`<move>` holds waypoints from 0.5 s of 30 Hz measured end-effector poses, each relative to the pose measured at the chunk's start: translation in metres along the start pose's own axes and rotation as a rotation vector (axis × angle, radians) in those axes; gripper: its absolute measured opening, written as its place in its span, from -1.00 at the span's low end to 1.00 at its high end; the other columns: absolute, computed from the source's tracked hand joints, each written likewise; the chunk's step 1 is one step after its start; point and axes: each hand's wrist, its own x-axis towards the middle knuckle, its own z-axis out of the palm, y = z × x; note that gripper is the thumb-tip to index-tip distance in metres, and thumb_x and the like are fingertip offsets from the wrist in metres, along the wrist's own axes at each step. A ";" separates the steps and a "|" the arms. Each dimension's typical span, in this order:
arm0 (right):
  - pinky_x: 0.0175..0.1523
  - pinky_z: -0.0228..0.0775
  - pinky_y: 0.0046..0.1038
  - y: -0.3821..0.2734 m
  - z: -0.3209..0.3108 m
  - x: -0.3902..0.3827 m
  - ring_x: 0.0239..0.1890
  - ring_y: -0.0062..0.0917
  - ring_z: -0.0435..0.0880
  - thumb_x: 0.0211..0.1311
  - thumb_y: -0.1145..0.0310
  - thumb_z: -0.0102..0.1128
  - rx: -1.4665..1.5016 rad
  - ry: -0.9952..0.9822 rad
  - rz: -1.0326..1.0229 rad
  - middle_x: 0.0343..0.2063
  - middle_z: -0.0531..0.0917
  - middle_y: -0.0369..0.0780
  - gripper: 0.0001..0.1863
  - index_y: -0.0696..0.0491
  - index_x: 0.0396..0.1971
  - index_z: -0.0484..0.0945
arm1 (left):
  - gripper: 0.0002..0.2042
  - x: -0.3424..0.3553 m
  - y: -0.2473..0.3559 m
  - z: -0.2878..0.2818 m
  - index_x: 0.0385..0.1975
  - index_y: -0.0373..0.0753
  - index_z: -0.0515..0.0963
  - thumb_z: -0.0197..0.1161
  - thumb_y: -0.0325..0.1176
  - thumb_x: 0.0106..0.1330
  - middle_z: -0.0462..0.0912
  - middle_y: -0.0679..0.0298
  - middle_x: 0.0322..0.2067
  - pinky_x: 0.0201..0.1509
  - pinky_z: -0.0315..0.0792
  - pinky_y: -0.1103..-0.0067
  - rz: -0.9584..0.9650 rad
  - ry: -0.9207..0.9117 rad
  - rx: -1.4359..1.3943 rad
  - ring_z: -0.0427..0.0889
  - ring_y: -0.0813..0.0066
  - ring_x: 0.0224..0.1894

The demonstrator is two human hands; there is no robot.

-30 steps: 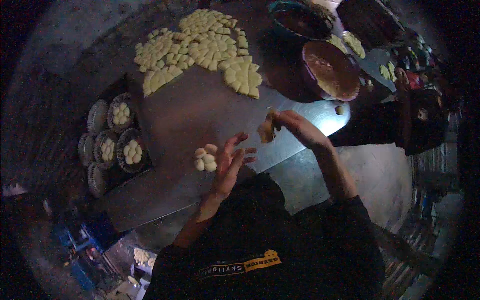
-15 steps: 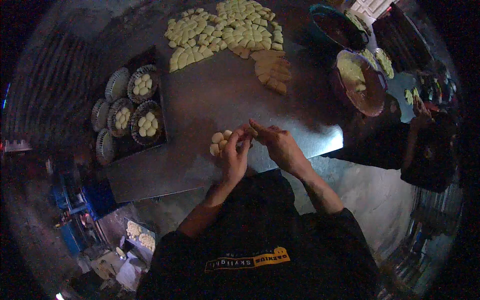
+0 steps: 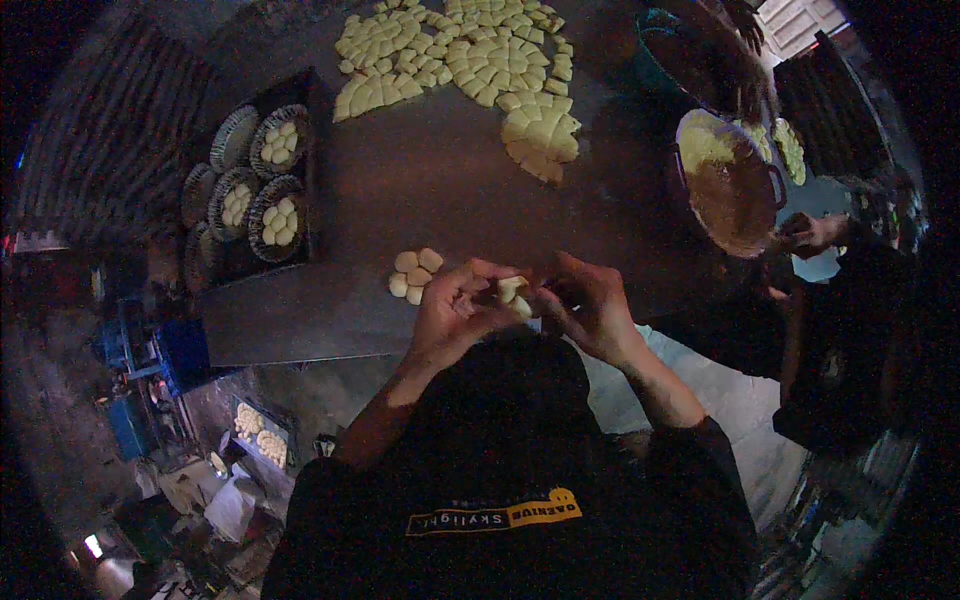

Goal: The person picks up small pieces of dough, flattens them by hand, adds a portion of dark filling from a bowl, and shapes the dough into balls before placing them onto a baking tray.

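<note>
While the left hand [image 3: 452, 308] pinches a pale dough piece [image 3: 514, 294] near the front edge of the bench [image 3: 410, 180], the right hand [image 3: 598, 302] curls beside it, its grip unclear. Too loose a pinch could drop the piece floorward; a leftward swing could squash the dough-ball cluster [image 3: 417, 275] just beside the left hand.
</note>
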 end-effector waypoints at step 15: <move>-0.02 0.52 -0.35 0.026 -0.013 0.010 -0.17 -0.26 0.64 0.09 0.40 0.39 -0.317 0.034 -0.308 -0.19 0.62 -0.12 -0.66 0.02 -0.09 0.64 | -0.77 0.000 -0.019 0.046 -0.04 -0.34 0.52 0.10 -0.34 0.46 0.62 0.14 -0.06 0.03 0.63 0.49 -0.275 0.315 -0.186 0.67 0.45 -0.15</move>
